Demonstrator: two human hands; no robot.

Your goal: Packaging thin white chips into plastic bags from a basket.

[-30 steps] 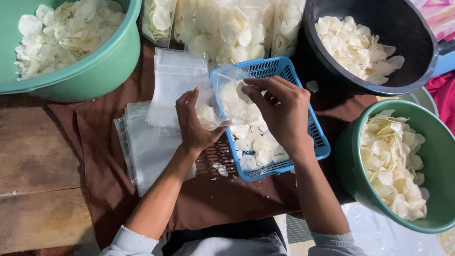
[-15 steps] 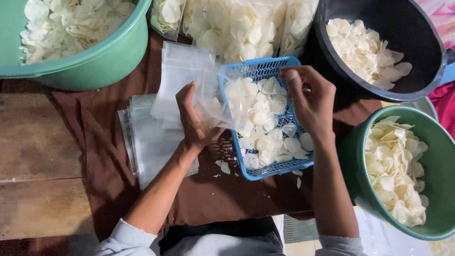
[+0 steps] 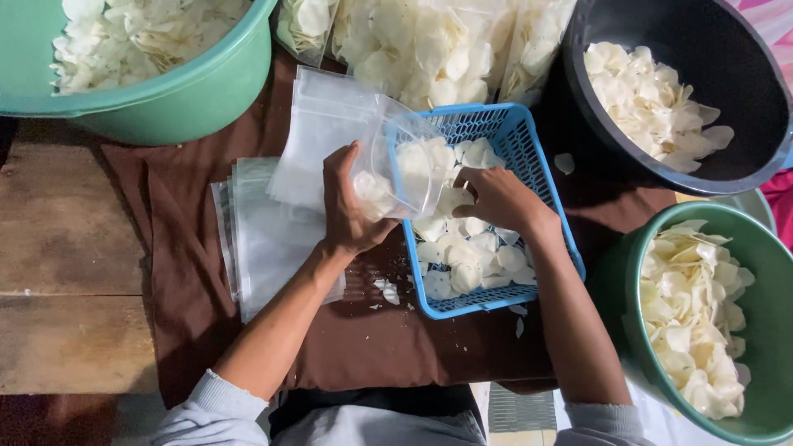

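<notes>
Left hand (image 3: pixel 347 202) gripped a small clear plastic bag (image 3: pixel 402 169) by its side, fingers curled round it, mouth of the bag tipped toward the blue basket (image 3: pixel 529 153). Bag already held a few pale chips; it sat over the basket's left rim. Right hand (image 3: pixel 496 198) was inside the basket, palm down on the heap of chips (image 3: pixel 467 252), fingers bent over them just beside the bag's mouth. Whether any chips were actually pinched could not be told; the fingertips were hidden by the bag.

Basket rested on a brown cloth (image 3: pixel 190 272) spread over a wooden table (image 3: pixel 70 264). Left of the hands lay a stack of empty clear bags (image 3: pixel 264 239), with another loose pile (image 3: pixel 318 124) above it. A few crumbs lay on the cloth beside the basket's near corner.

Surroundings: green tub (image 3: pixel 178 95) of chips at upper left, filled bags (image 3: pixel 429 45) along the top edge, black tub (image 3: pixel 735 95) with chips at upper right, second green tub (image 3: pixel 619 289) of chips at right. Grey sleeves showed at both wrists' upper arms.
</notes>
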